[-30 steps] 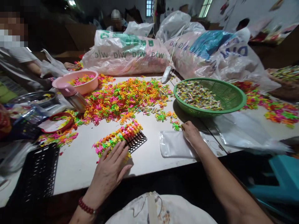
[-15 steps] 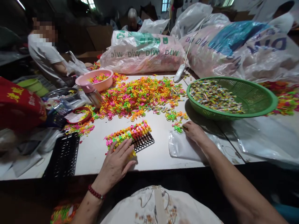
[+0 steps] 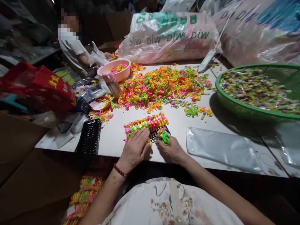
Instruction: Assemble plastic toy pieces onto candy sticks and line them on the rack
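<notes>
My left hand [image 3: 134, 148] lies flat with fingers stretched over the near end of a black grid rack [image 3: 157, 132] on the white table [image 3: 178, 125]. Rows of small neon plastic toys [image 3: 146, 123] stand in the rack. My right hand [image 3: 170, 149] is at the rack's near right corner, fingers pinched on a green plastic toy [image 3: 165, 136]. A big loose pile of neon toys [image 3: 161, 86] lies just beyond the rack.
A green basket [image 3: 236, 104] of wrapped candies sits at the right, clear plastic bags [image 3: 222, 148] before it. A pink bowl [image 3: 116, 70], bottle, black crate [image 3: 89, 140] and red bag [image 3: 39, 87] are left. Big filled sacks [image 3: 171, 37] line the back. Another person [image 3: 73, 50] sits far left.
My right hand has come left from the small toys beside the basket to the rack, now holding a green toy. The camera view has swung left and down. My left hand stays on the rack.
</notes>
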A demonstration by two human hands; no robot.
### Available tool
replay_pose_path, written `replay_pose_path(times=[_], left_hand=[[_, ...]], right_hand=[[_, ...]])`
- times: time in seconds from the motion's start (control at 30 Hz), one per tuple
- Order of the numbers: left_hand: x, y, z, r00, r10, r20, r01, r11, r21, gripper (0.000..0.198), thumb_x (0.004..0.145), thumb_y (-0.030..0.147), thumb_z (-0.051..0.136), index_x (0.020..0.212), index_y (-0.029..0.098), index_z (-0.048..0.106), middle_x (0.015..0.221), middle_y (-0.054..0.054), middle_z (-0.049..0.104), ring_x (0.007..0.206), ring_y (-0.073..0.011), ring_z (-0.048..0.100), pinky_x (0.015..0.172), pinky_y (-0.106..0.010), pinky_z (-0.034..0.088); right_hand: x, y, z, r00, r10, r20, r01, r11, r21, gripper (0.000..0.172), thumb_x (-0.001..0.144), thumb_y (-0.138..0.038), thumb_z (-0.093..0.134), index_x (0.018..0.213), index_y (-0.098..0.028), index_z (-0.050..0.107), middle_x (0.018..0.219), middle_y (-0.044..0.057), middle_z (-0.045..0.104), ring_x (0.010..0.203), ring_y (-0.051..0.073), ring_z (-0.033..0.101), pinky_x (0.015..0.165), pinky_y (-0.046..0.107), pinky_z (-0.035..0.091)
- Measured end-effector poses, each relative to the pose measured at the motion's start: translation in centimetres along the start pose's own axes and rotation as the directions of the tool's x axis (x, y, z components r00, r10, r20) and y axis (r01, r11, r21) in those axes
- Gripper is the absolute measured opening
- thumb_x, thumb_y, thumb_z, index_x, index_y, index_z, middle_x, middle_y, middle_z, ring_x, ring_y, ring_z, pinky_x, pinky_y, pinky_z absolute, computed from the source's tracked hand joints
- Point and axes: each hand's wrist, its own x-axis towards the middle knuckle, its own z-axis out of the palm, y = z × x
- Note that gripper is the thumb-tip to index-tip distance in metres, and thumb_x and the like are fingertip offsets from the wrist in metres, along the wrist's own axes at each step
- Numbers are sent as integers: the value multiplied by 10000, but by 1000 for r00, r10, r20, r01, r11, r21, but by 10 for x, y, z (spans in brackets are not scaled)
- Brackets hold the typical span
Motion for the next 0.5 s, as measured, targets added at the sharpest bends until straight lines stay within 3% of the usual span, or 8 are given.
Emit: replay_pose_path(times=[0.07, 0.17, 0.3, 0.5], left_hand=[[0, 0, 0, 1000, -9, -1, 9, 1000, -12, 567, 958, 232, 456, 1495, 157, 289, 1478, -113, 459, 1411, -218, 367, 1172, -455, 317], [-1, 1, -1, 1000, -15, -2, 14, 999, -33, 585, 958, 239, 458, 1503, 149, 264, 1483, -116, 452, 1413, -215, 362, 1176, -452, 310], [0, 0, -3, 1000, -3, 5, 3, 999, -39, 570, 960, 248, 461, 1490, 130, 287, 1483, -123, 451, 1418, -213, 350, 1175, -442, 306], [10, 2, -13, 997, 7, 81, -10, 999, 36, 520, 982, 305, 430, 1468, 139, 351, 1541, -124, 353, 1416, -231, 349, 1129, -437, 331]], right_hand=[[6, -6, 16, 992, -126, 22, 126, 992, -28, 192, 885, -311, 546, 963, -163, 640, 863, 68, 690, 742, 185, 621, 707, 305, 494], [14, -7, 22, 953, -291, 86, 296, 953, -62, 207, 889, -194, 503, 1051, -165, 630, 1020, 97, 688, 875, 195, 619, 807, 318, 486], [22, 2, 18, 921, -342, 184, 366, 923, -120, 290, 837, -85, 485, 1078, -176, 618, 1063, 98, 678, 947, 203, 607, 873, 330, 476], [42, 15, 17, 874, -353, 333, 429, 883, -191, 313, 771, -71, 539, 1057, -165, 626, 1014, 95, 682, 923, 221, 606, 875, 350, 483]])
